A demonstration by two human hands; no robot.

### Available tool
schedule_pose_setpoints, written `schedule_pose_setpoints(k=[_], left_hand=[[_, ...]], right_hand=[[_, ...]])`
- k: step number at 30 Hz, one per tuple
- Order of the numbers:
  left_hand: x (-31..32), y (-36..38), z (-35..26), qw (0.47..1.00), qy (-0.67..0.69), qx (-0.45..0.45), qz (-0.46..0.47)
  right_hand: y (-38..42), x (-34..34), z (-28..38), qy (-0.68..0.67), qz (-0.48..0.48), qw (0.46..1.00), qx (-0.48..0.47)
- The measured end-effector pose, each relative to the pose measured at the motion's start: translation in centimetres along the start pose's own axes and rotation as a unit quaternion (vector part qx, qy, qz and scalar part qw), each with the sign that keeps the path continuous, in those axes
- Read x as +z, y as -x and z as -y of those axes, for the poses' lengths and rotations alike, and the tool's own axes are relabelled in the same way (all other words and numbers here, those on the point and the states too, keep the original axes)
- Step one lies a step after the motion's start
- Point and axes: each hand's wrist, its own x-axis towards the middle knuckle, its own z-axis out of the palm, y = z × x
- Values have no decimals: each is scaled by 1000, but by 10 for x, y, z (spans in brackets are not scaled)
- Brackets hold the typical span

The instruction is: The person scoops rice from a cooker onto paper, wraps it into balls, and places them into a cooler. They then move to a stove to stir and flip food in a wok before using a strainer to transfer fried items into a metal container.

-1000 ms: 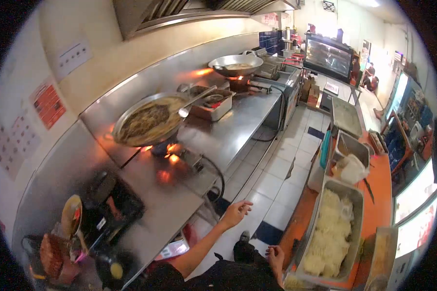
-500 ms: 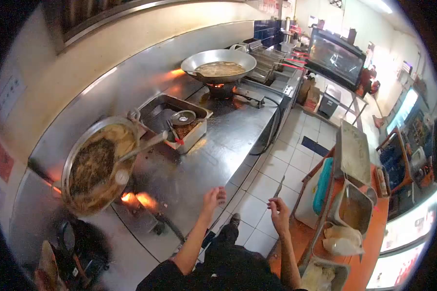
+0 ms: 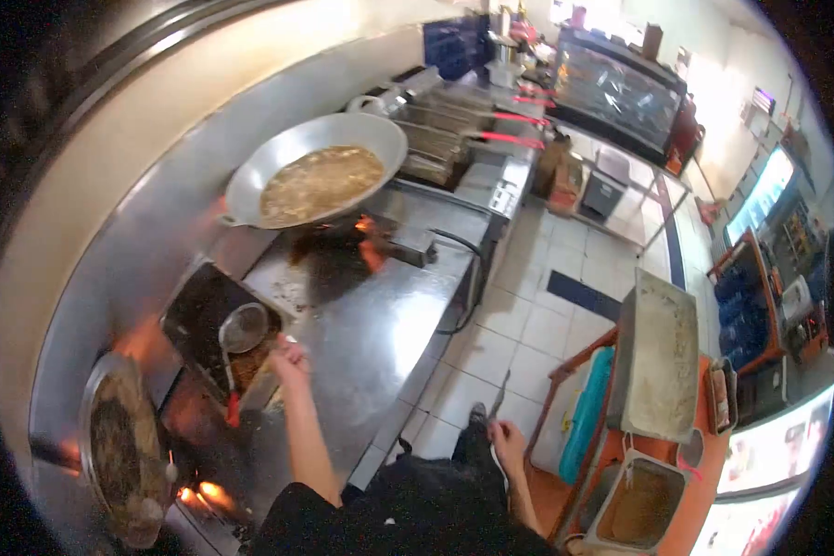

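My left hand [image 3: 291,360] is stretched out over the steel counter, right at the near side of a rectangular metal tray [image 3: 195,310]. Motion blurs its fingers. Inside the tray rests a round mesh strainer [image 3: 244,328] with a red handle end, over brown crumbs. Low in front of my body, my right hand [image 3: 507,443] is closed around a slender, pointed knife-like tool [image 3: 501,394] that sticks upward. Beyond the tray, a large wok [image 3: 241,190] of bubbling oil sits tilted in view over a burner flame. A second wok [image 3: 93,408] with dark, foamy oil is at lower left.
Flames [image 3: 204,493] burn beside the lower wok. Fryer baskets with red handles [image 3: 510,139] line the far counter. On my right, an orange table [image 3: 612,443] bears a long floured tray [image 3: 660,352] and a metal pan [image 3: 678,491]. A teal-lidded box [image 3: 588,398] stands beside it.
My view has shifted along the counter toward the far wok. My left hand has reached out to the tray's side; my right hand stays low with the slender tool.
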Motion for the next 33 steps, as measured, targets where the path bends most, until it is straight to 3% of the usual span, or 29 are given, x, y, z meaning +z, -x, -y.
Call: schedule_pose_setpoints(k=[1, 2, 3, 7, 9, 10, 11, 12, 13, 15, 16, 18, 21, 22, 24, 27, 29, 30, 31, 32, 33], left_hand=[[3, 0, 2, 1000, 24, 7, -9], [11, 6, 4, 995, -49, 50, -73], [15, 20, 4, 997, -68, 30, -16], [31, 82, 32, 965, -229, 120, -35], [0, 74, 46, 833, -409, 210, -309], [-45, 70, 48, 829, -412, 201, -321], [-99, 54, 41, 630, -604, 393, -290], [-121, 39, 41, 360, -727, 542, -218], [-107, 39, 48, 359, -728, 543, -215], [-76, 75, 62, 539, -682, 375, -321], [-78, 77, 63, 530, -690, 370, -325], [-82, 76, 78, 562, -660, 364, -341], [-54, 75, 80, 578, -643, 351, -360], [-38, 79, 85, 576, -643, 346, -367], [14, 82, 86, 509, -690, 386, -339], [96, 69, 69, 528, -715, 374, -264], [184, 60, 82, 480, -737, 443, -174], [207, 51, 81, 442, -756, 452, -172], [247, 45, 88, 428, -779, 433, -150], [285, 39, 100, 419, -796, 413, -139], [326, 34, 113, 421, -820, 360, -144]], right_hand=[[-33, -5, -4, 38, 27, 998, -37], [-61, -9, 18, 105, 42, 993, -27], [-88, -10, 42, 44, 53, 997, -31], [-226, 9, 59, 68, 108, 989, -73], [-278, 17, 86, 207, 167, 942, -205], [-302, 25, 94, 205, 181, 938, -212], [-327, 41, 101, 201, 193, 934, -224], [-351, 53, 107, 196, 220, 929, -222], [-374, 70, 112, 186, 244, 926, -221], [-411, 105, 110, 194, 231, 922, -241], [-418, 122, 110, 193, 237, 924, -230], [-434, 146, 112, 149, 221, 951, -157], [-449, 172, 113, 208, 202, 942, -170], [-457, 175, 114, 213, 209, 940, -167], [-459, 176, 117, 238, 232, 940, -78], [-475, 182, 106, 227, 220, 944, -91], [-488, 171, 102, 201, 259, 942, -72], [-494, 163, 98, 203, 293, 933, -51], [-506, 155, 94, 204, 335, 919, -40], [-512, 139, 99, 238, 342, 904, -95], [-525, 123, 97, 171, 374, 908, -79]])
